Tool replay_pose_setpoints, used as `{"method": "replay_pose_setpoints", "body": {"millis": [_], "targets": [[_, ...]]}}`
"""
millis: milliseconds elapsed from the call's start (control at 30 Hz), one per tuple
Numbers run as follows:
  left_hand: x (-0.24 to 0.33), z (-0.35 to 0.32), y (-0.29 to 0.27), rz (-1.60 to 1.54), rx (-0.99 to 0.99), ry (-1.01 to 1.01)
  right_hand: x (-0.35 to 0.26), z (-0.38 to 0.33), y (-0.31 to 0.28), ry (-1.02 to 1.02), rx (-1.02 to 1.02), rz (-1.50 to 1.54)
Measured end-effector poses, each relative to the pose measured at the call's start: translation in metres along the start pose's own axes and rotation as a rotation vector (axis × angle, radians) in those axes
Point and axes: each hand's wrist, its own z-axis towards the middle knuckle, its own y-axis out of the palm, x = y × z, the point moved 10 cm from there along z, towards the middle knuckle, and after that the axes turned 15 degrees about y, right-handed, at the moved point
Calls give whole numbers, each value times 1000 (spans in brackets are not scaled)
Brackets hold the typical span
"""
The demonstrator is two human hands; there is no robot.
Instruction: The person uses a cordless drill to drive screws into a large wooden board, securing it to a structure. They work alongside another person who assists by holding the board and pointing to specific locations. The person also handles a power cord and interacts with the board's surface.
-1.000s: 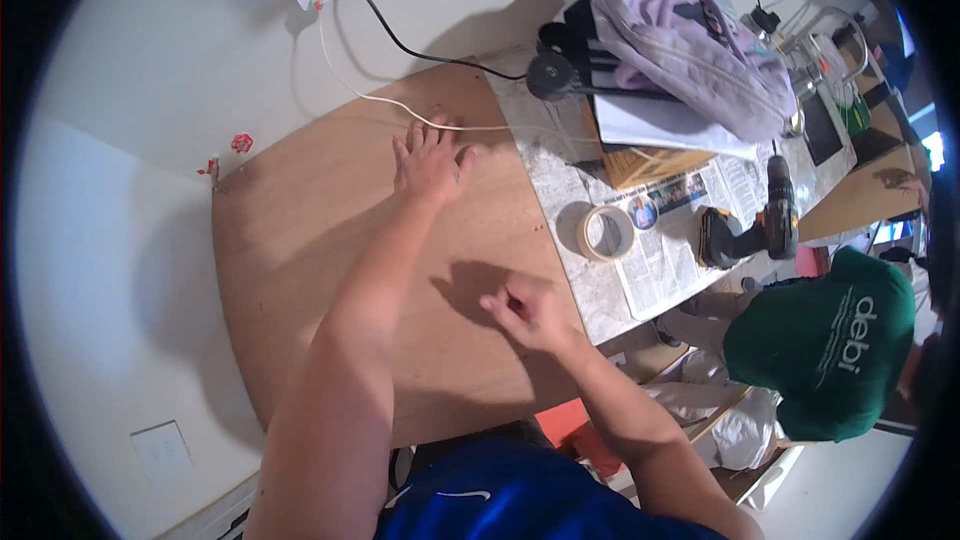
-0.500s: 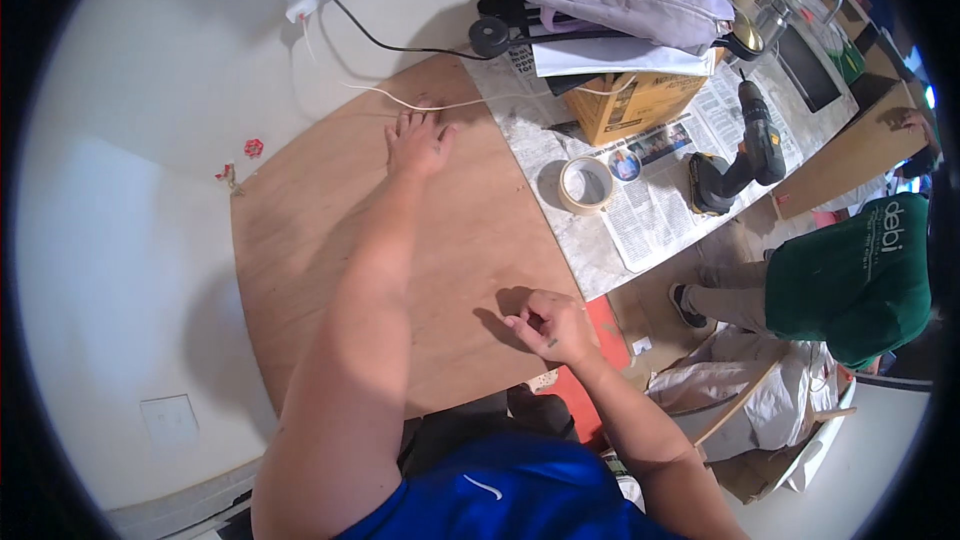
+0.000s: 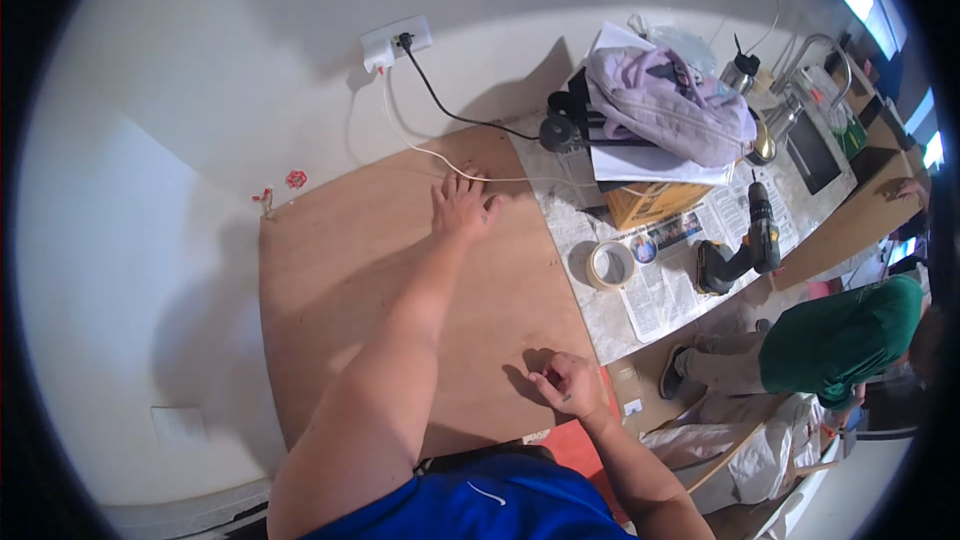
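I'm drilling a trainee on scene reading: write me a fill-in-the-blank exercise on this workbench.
1. The left hand lies flat on the ____ board.
2. The roll of tape rests on ____.
3. The cordless drill lies to the ____ of the tape.

Missing words: wooden; newspaper; right

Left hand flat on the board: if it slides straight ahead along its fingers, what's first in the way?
Probably the white cable lying just past the left hand, then the wall. Depth is unclear.

Brown wooden board (image 3: 400,270); lilac backpack (image 3: 670,105); black drill (image 3: 750,240); white cable (image 3: 420,145); cream tape roll (image 3: 610,265).
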Motion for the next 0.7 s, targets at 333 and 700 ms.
{"method": "replay_pose_setpoints", "body": {"millis": [333, 700], "targets": [[-148, 6, -11, -1463, 948, -595, -6, 1, 11, -62, 55, -185], [-196, 90, -175, -1465, 622, -464, -10, 3, 24, -46, -13, -291]]}}
